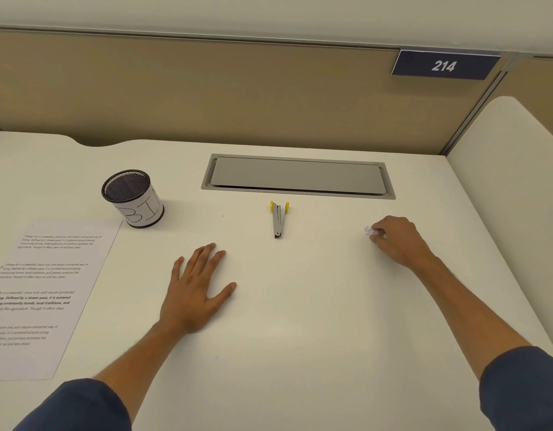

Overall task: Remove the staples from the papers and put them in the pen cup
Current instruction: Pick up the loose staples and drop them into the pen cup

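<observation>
A black mesh pen cup (pixel 132 198) with a white paper label stands upright at the back left of the white desk (pixel 300 321). Printed paper sheets (pixel 48 293) lie flat at the left edge, in front of the cup. A grey staple remover (pixel 278 219) with yellow tabs lies in the middle. My left hand (pixel 198 289) rests flat on the desk, fingers spread, holding nothing. My right hand (pixel 398 241) is at the right, its fingertips pinched on a small crumpled bit of white scrap (pixel 369 230) that touches the desk; whether staples are in it cannot be told.
A grey cable-tray lid (pixel 298 175) is set into the desk behind the staple remover. A beige partition wall with a blue "214" sign (pixel 445 66) closes the back. A white side panel (pixel 511 181) stands at the right.
</observation>
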Demonstrator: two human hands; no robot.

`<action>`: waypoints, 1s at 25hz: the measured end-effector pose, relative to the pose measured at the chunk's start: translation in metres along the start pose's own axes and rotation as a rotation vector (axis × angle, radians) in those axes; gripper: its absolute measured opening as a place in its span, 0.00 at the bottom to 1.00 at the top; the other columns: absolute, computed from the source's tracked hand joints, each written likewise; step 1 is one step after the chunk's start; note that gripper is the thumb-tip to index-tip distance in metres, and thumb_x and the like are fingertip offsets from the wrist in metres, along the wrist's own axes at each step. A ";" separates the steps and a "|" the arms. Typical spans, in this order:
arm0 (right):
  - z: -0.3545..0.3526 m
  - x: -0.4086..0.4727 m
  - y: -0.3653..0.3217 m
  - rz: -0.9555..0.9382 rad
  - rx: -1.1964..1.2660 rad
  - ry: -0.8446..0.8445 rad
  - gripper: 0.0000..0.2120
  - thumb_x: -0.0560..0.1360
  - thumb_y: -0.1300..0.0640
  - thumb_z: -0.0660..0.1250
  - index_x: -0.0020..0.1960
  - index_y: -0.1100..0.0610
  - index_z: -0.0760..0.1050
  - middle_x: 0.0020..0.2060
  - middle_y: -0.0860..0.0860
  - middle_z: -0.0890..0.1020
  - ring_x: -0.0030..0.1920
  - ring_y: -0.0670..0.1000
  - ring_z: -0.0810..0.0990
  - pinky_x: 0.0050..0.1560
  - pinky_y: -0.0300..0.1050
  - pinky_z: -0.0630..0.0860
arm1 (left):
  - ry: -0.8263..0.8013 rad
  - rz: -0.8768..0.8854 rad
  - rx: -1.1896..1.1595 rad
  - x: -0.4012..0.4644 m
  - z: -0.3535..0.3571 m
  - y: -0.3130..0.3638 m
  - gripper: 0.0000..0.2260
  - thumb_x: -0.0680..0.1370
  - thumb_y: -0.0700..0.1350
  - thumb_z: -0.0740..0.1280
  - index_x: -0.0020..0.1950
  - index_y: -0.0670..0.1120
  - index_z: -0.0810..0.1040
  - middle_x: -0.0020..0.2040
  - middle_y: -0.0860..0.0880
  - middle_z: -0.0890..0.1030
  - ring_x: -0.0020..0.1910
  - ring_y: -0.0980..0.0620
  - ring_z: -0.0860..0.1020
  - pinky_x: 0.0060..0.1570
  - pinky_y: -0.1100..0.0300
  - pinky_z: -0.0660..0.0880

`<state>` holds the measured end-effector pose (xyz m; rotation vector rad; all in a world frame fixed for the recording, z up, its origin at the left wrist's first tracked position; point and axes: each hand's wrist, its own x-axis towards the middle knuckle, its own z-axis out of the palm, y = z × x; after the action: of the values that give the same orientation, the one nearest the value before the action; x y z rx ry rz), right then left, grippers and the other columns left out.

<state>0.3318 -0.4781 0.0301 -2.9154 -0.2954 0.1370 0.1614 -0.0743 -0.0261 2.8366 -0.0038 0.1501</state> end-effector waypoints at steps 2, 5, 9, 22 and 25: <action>-0.001 0.000 -0.005 -0.007 0.005 0.025 0.18 0.74 0.61 0.64 0.28 0.53 0.62 0.26 0.50 0.68 0.33 0.58 0.67 0.35 0.48 0.62 | 0.001 0.002 -0.002 0.000 0.000 0.000 0.31 0.77 0.68 0.50 0.77 0.56 0.60 0.80 0.55 0.57 0.79 0.56 0.53 0.76 0.47 0.46; 0.001 0.008 -0.005 -0.001 0.028 0.065 0.08 0.75 0.61 0.66 0.39 0.63 0.79 0.34 0.53 0.82 0.38 0.59 0.77 0.39 0.47 0.72 | -0.001 0.002 0.005 0.000 0.000 0.000 0.31 0.77 0.68 0.50 0.77 0.55 0.60 0.80 0.55 0.57 0.79 0.55 0.53 0.76 0.47 0.47; 0.005 0.013 -0.010 0.031 -0.004 0.088 0.08 0.74 0.64 0.66 0.46 0.60 0.84 0.44 0.57 0.85 0.43 0.59 0.82 0.43 0.47 0.77 | -0.017 -0.009 0.003 0.000 0.000 0.000 0.32 0.77 0.68 0.49 0.78 0.56 0.58 0.80 0.56 0.55 0.79 0.57 0.50 0.77 0.49 0.44; 0.021 0.001 -0.021 0.112 -0.077 0.122 0.11 0.75 0.68 0.61 0.52 0.62 0.80 0.49 0.59 0.81 0.50 0.61 0.79 0.44 0.45 0.69 | -0.009 -0.003 0.008 0.000 0.001 -0.001 0.32 0.77 0.68 0.49 0.78 0.55 0.58 0.80 0.55 0.55 0.79 0.56 0.51 0.77 0.48 0.45; 0.026 -0.001 -0.023 0.114 -0.076 0.155 0.11 0.74 0.70 0.61 0.52 0.64 0.79 0.48 0.61 0.80 0.48 0.62 0.78 0.43 0.46 0.70 | -0.012 -0.003 0.011 0.000 0.001 -0.002 0.32 0.77 0.68 0.49 0.78 0.55 0.58 0.80 0.55 0.55 0.79 0.56 0.51 0.77 0.48 0.44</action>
<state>0.3239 -0.4514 0.0102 -2.9966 -0.1114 -0.0843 0.1614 -0.0729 -0.0276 2.8484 -0.0006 0.1324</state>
